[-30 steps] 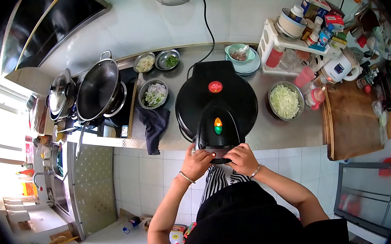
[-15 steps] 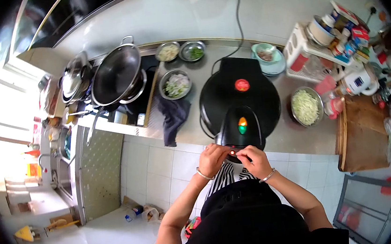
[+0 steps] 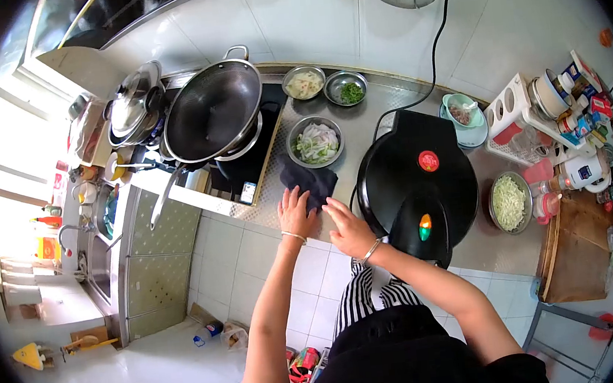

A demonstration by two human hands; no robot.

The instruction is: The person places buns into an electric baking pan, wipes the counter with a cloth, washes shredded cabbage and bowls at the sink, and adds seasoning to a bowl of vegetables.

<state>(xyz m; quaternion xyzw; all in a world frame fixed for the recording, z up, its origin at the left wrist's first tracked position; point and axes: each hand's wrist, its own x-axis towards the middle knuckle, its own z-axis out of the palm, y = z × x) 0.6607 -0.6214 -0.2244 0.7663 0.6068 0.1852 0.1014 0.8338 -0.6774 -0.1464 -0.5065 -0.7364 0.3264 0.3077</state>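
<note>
My left hand [image 3: 297, 211] is over the lower part of a dark cloth [image 3: 310, 179] at the counter's front edge, fingers spread. Just right of it, my right hand [image 3: 349, 228] has its fingers apart, between the cloth and a round black electric appliance [image 3: 419, 173]. The appliance's lid is down, and orange and green lights show on its handle. Neither hand holds anything. Whether the left fingertips press on the cloth or hover above it is hard to tell. Behind the cloth sits a metal bowl of sliced onion [image 3: 315, 142].
A large wok [image 3: 213, 112] rests on the stove at left. Small bowls of chopped food [image 3: 303, 84] and greens [image 3: 346, 89] stand at the back. Shredded vegetable fills a bowl [image 3: 511, 203] on the right, near a white rack [image 3: 513, 116] and a wooden board [image 3: 577, 246].
Both hands have left the appliance's front handle and moved left to the dark cloth, their fingers now apart. The view has turned, so the counter items appear farther right.
</note>
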